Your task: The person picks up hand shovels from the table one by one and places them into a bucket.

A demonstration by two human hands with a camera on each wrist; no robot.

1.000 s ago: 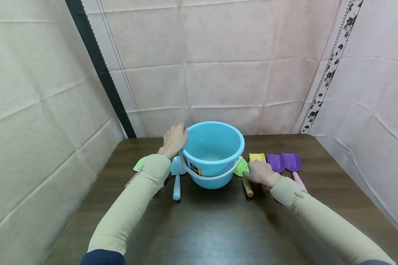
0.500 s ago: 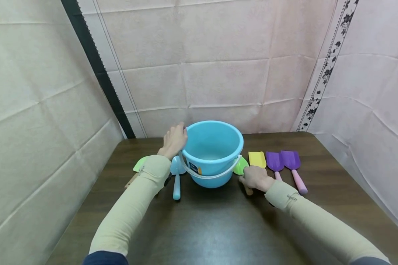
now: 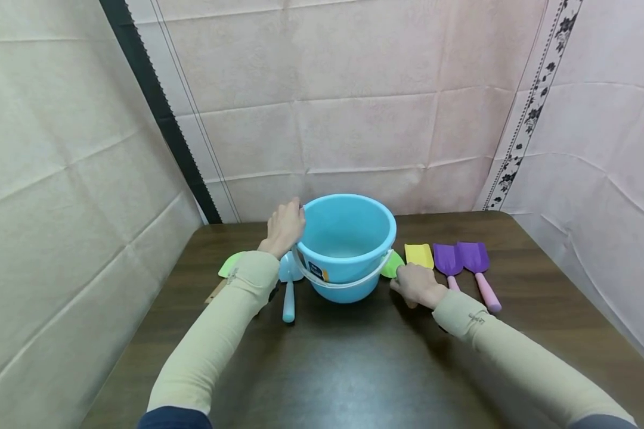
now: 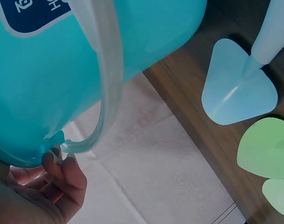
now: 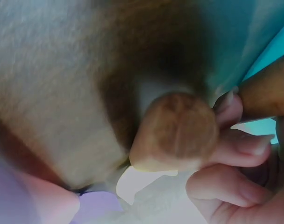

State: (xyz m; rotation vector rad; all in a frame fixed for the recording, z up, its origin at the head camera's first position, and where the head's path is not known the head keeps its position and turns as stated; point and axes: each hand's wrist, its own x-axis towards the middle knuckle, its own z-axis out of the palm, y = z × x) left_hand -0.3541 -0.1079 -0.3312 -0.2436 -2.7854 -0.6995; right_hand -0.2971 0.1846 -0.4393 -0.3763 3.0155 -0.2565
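A light blue bucket [image 3: 346, 235] with a white handle stands upright near the table's back. My left hand [image 3: 284, 226] holds its left rim; in the left wrist view, the curled fingers [image 4: 69, 179] meet the rim beside the handle's hinge. To the bucket's right, my right hand [image 3: 415, 283] covers the handle of a green toy shovel [image 3: 393, 265], whose blade shows beyond the fingers. In the right wrist view the curled fingers [image 5: 239, 147] touch that wooden handle [image 5: 267, 88]. Another wooden handle's round end [image 5: 174, 130] lies close by.
Right of the bucket lie a yellow shovel [image 3: 419, 255] and two purple shovels [image 3: 473, 256] with pink handles. A blue shovel [image 3: 288, 298] and green ones [image 4: 265, 147] lie on the left. Cloth walls [image 3: 365, 107] enclose the brown table [image 3: 322, 369].
My right hand has moved left from the yellow shovel's handle onto the green shovel's handle, uncovering the purple shovels' pink handles. My left hand stays on the bucket's rim.
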